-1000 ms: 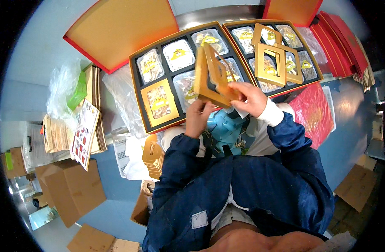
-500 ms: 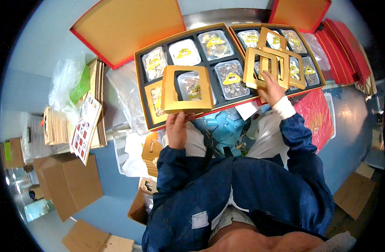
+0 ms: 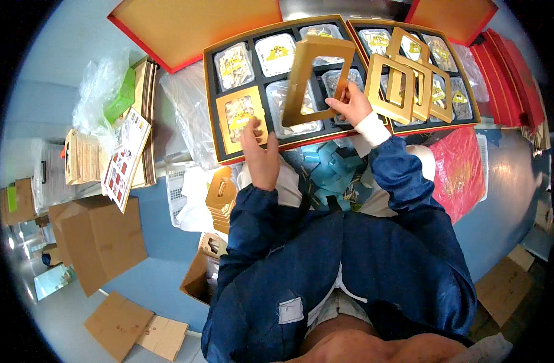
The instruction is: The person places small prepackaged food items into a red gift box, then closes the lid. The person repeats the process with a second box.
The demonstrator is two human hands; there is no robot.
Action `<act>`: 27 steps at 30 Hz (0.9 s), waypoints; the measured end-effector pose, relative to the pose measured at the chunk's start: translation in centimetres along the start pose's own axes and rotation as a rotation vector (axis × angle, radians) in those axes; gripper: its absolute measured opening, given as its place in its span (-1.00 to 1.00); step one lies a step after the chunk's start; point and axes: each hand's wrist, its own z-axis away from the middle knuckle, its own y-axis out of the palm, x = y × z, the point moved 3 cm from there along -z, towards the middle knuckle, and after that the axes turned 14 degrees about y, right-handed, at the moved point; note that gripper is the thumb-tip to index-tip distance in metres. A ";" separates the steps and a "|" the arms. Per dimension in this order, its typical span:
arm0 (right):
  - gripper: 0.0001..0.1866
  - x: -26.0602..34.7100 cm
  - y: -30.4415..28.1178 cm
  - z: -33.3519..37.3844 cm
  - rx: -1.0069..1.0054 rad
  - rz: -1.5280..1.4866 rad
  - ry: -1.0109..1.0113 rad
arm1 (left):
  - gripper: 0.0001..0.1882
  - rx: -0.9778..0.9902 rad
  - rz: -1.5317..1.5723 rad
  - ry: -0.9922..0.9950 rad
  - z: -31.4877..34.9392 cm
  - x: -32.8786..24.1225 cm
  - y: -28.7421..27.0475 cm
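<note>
My right hand [image 3: 351,107] grips a gold card frame [image 3: 298,85] by its right side, the thumb on its face. The frame stands tilted over the middle of a gold-edged box [image 3: 211,100] with black compartments. Through its window I see parts of the clear-lidded tubs behind. My left hand [image 3: 263,160] is open, fingers stretched and thumb apart, at the box's lower left corner. Its fingertips are at the near edge of another gold frame [image 3: 225,124], which lies around a tub of pale dried food [image 3: 239,114].
A second box at right holds tubs under several loose gold frames [image 3: 390,113]. Raised lids [image 3: 195,27] stand behind. Stacked red box parts [image 3: 500,78], a red plastic bag [image 3: 455,172], a pile of gold frames [image 3: 221,192] and cardboard boxes [image 3: 101,242] surround me.
The gold frame has passed from my left hand to my right and moved up and right, tilting. My right hand has left the frames on the right box. My left hand has let go.
</note>
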 end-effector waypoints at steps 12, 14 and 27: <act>-0.45 0.2 4.1 3.7 -0.049 0.317 -0.143 | -0.61 0.222 -0.316 0.115 0.9 4.0 2.6; -0.49 -0.3 4.1 3.7 -0.074 0.299 -0.183 | -0.60 0.162 -0.311 0.177 1.1 4.0 2.6; -0.58 0.1 4.5 4.5 -0.078 0.388 -0.139 | -0.55 0.142 -0.331 0.060 1.5 4.1 4.7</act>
